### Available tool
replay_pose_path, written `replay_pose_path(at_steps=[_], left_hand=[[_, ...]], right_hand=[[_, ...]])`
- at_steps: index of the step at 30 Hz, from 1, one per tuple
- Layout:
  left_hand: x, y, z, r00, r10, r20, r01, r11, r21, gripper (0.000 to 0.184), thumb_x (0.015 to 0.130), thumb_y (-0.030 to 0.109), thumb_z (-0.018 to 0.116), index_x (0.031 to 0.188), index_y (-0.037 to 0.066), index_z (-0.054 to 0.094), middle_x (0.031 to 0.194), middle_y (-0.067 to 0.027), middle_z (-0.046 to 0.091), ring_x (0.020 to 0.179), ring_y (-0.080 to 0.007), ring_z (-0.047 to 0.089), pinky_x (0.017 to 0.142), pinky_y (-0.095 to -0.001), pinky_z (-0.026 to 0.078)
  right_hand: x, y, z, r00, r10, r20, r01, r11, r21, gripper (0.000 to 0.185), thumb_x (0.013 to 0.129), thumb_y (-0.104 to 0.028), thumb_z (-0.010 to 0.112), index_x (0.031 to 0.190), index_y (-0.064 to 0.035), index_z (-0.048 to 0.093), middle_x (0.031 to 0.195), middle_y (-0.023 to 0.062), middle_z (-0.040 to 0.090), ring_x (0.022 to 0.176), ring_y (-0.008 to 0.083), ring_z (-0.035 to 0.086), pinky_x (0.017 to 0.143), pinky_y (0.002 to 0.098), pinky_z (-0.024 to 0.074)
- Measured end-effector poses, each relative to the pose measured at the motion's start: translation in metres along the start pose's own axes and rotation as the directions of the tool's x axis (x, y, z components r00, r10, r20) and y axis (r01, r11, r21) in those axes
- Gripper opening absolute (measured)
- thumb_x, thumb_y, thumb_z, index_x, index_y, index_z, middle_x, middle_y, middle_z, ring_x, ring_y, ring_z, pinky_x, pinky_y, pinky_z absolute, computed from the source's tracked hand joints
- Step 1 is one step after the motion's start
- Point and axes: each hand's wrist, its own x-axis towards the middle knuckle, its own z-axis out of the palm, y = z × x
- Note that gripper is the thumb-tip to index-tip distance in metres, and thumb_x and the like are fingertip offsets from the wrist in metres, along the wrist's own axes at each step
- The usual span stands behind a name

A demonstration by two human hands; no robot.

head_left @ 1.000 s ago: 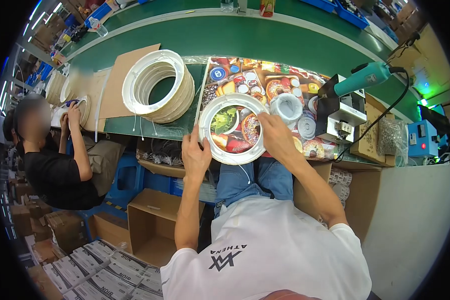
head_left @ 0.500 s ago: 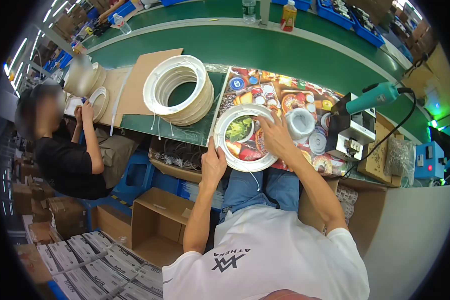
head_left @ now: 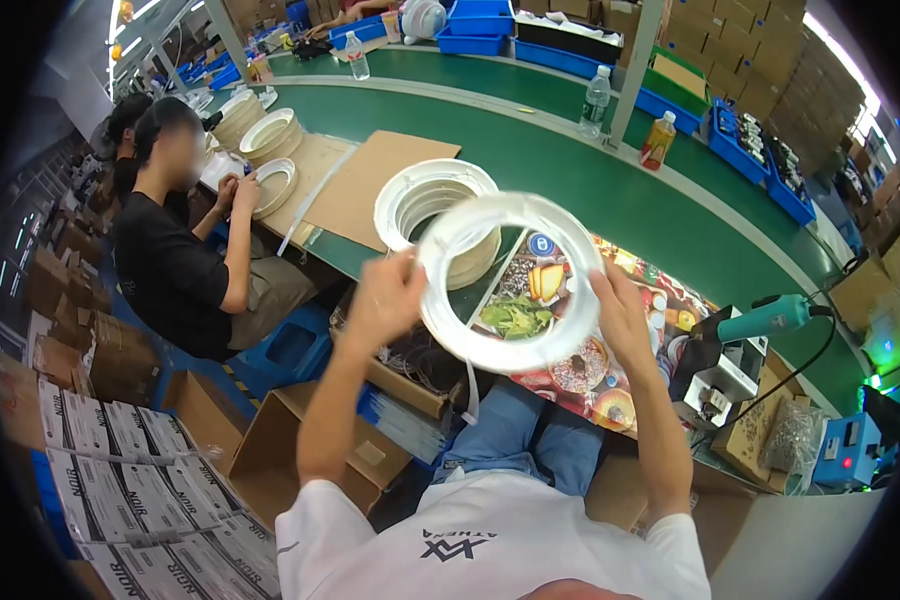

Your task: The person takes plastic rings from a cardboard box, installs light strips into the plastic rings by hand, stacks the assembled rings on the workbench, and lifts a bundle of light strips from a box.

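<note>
A white ring-shaped frame (head_left: 505, 353) is held up above the bench between my two hands, slightly blurred. My left hand (head_left: 385, 305) grips its left rim, fingers closed. On the opposite rim, my right hand (head_left: 622, 315) is closed as well. A short white wire or strap (head_left: 472, 390) dangles from the ring's lower edge. Behind the ring, partly covered by it, stands a stack of similar white rings (head_left: 435, 173). Under the raised ring lies a mat printed with food pictures (head_left: 615, 405).
A teal electric screwdriver (head_left: 765, 318) rests on a metal stand (head_left: 715, 385) at right, beside a blue control box (head_left: 850, 450). Cardboard (head_left: 380, 185) lies behind the stack. To the left, a co-worker (head_left: 185, 240) handles another ring. Open cartons (head_left: 310, 440) stand below the bench.
The ring has been lifted off the printed mat, and my right hand has moved from inside it to its right rim. The view has turned, shifting the bench and co-worker rightward.
</note>
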Motion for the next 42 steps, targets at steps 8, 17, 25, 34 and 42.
replay_pose_path(at_steps=[8, 17, 25, 34, 42], left_hand=[[0.164, -0.110, -0.048, 0.969, -0.223, 0.107, 0.219, 0.975, 0.048, 0.031, 0.086, 0.020, 0.053, 0.080, -0.007, 0.066, 0.058, -0.0113, 0.061, 0.043, -0.0166, 0.058, 0.040, -0.0301, 0.047], [0.181, -0.170, -0.023, 0.961, -0.231, 0.150, 0.212, 0.968, 0.135, 0.029, 0.083, 0.021, 0.056, 0.086, -0.006, 0.068, 0.058, -0.0151, 0.061, 0.043, -0.0182, 0.057, 0.044, -0.0312, 0.046], [0.166, -0.193, -0.023, 0.925, -0.379, 0.004, 0.373, 0.910, -0.181, 0.049, 0.086, 0.044, 0.052, 0.105, 0.001, 0.066, 0.090, -0.0109, 0.068, 0.084, -0.0203, 0.062, 0.077, -0.0317, 0.047], [0.095, -0.231, 0.062, 0.902, -0.430, 0.041, 0.249, 0.439, -0.863, 0.059, 0.093, 0.049, 0.033, 0.124, 0.003, 0.054, 0.109, -0.0080, 0.061, 0.096, -0.0203, 0.054, 0.088, -0.0294, 0.039], [0.088, -0.227, 0.088, 0.865, -0.499, -0.054, 0.178, 0.405, -0.897, 0.063, 0.095, 0.049, 0.035, 0.128, -0.003, 0.047, 0.128, -0.0128, 0.051, 0.116, -0.0208, 0.047, 0.100, -0.0309, 0.033]], right_hand=[[0.140, 0.023, 0.105, 0.993, 0.117, 0.010, -0.116, 0.989, -0.091, 0.030, 0.085, -0.022, 0.052, 0.099, 0.0014, 0.063, 0.080, 0.0174, 0.066, 0.062, 0.0193, 0.066, 0.055, 0.0350, 0.0527], [0.129, 0.045, 0.137, 0.998, 0.002, -0.056, -0.022, 0.932, -0.362, 0.036, 0.082, -0.022, 0.049, 0.102, 0.0051, 0.060, 0.092, 0.0310, 0.059, 0.094, 0.0441, 0.053, 0.087, 0.0486, 0.0397], [0.142, 0.103, 0.145, 0.986, 0.076, -0.150, -0.096, 0.987, -0.131, 0.051, 0.094, -0.039, 0.040, 0.109, 0.0065, 0.058, 0.109, 0.0272, 0.057, 0.108, 0.0356, 0.048, 0.095, 0.0424, 0.0335], [0.157, 0.125, 0.175, 0.912, 0.408, 0.033, -0.325, 0.671, 0.667, 0.054, 0.093, -0.053, 0.034, 0.125, -0.0135, 0.052, 0.122, 0.0001, 0.057, 0.114, 0.0183, 0.050, 0.098, 0.0325, 0.0361], [0.150, 0.147, 0.185, 0.930, 0.364, 0.041, -0.271, 0.607, 0.747, 0.047, 0.097, -0.042, 0.033, 0.131, -0.0116, 0.043, 0.128, 0.0045, 0.051, 0.121, 0.0200, 0.045, 0.103, 0.0344, 0.0337]])
